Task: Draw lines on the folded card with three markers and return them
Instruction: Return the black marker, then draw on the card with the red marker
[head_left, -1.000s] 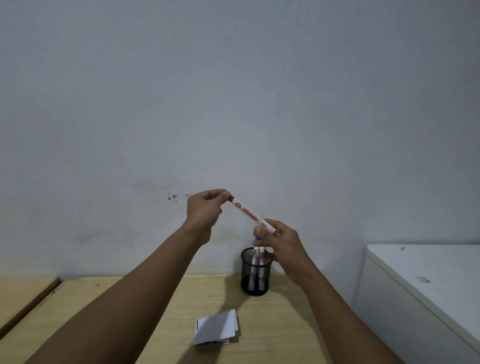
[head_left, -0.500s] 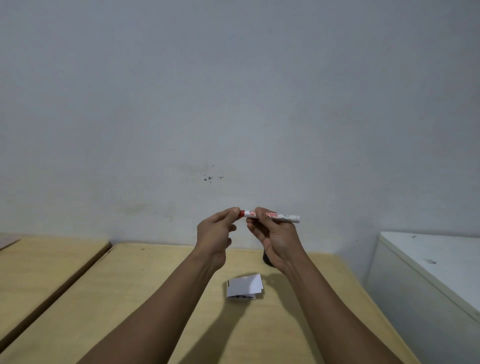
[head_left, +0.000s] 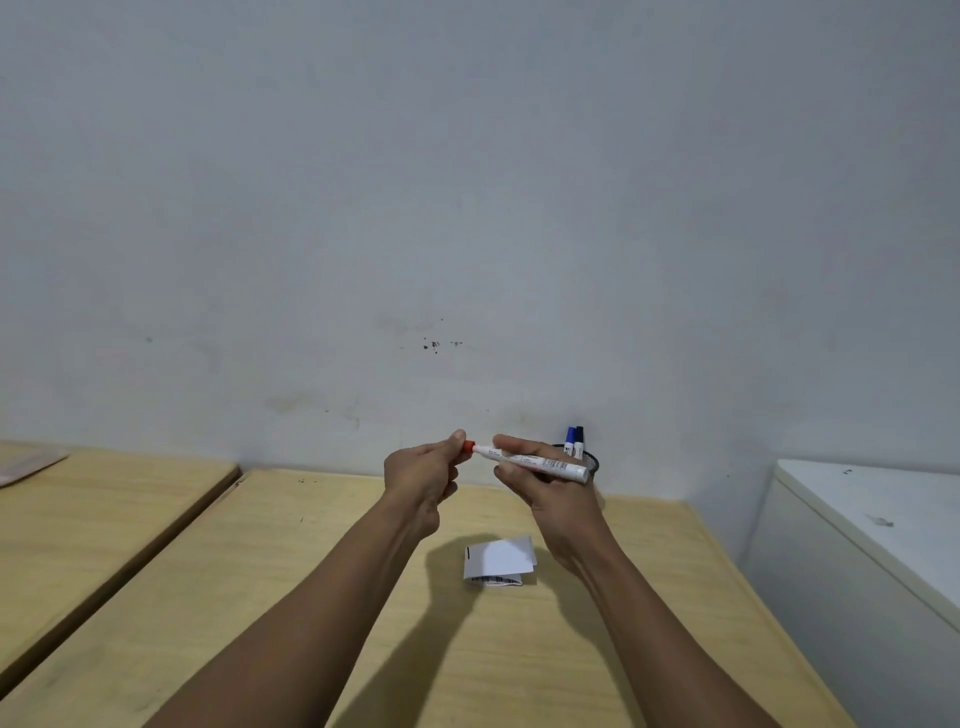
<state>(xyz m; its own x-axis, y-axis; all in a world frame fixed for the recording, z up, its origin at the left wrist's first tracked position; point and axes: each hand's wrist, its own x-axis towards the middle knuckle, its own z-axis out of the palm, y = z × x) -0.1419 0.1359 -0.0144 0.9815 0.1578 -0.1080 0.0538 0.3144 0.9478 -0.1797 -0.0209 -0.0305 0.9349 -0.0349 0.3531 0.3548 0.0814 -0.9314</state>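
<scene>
I hold a white marker with a red cap (head_left: 540, 462) level in the air above the table. My right hand (head_left: 540, 483) grips its barrel. My left hand (head_left: 423, 475) pinches the red cap (head_left: 468, 446) at its left end. Below my hands the folded white card (head_left: 500, 561) lies flat on the wooden table (head_left: 322, 571), with a short black line near its left edge. Behind my right hand stands a black mesh cup (head_left: 592, 460) against the wall, mostly hidden, with a blue-capped and a black-capped marker (head_left: 575, 441) sticking out.
A second wooden table (head_left: 104, 499) adjoins on the left, with a gap between the two. A white cabinet (head_left: 872, 530) stands at the right, close to the table's edge. A grey wall (head_left: 467, 208) rises just behind the cup.
The marker has swung from tilted to nearly level and come down in front of the cup. The view has tipped, so the card and table sit further from me.
</scene>
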